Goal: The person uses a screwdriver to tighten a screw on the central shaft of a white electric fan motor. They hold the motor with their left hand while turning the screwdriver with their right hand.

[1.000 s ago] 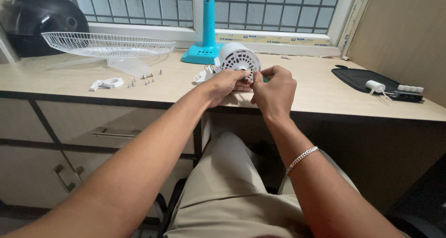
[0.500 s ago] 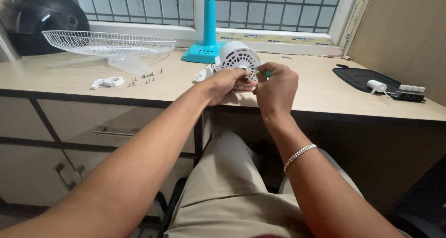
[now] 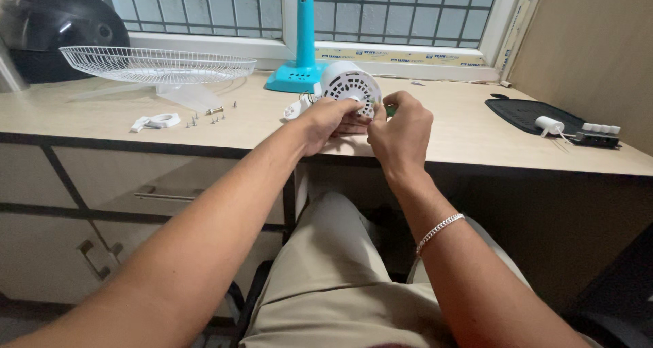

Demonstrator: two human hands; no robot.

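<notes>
**Both hands closed on the fan motor housing at the desk's front edge**

The white vented motor housing (image 3: 350,86) sits near the front edge of the wooden desk (image 3: 449,127), about midway along it, its round slotted face turned toward the person. The left hand (image 3: 328,119) grips its lower left side. The right hand (image 3: 401,127) is pressed in from the right, fingers pinched together on something small with a green tip (image 3: 390,109); what that is cannot be told. The two hands are close together, nearly touching, directly in front of the housing, which lies just beyond them toward the window. Neither hand is clearly the nearer.

Behind the housing, toward the back edge, stands the turquoise fan stand (image 3: 303,56), upright. Toward the left end lie a wire fan guard (image 3: 160,64), a white plastic ring piece (image 3: 156,122) and scattered small screws (image 3: 211,115). Near the right end rests a black mat (image 3: 520,113) with a white plug (image 3: 547,124).
</notes>
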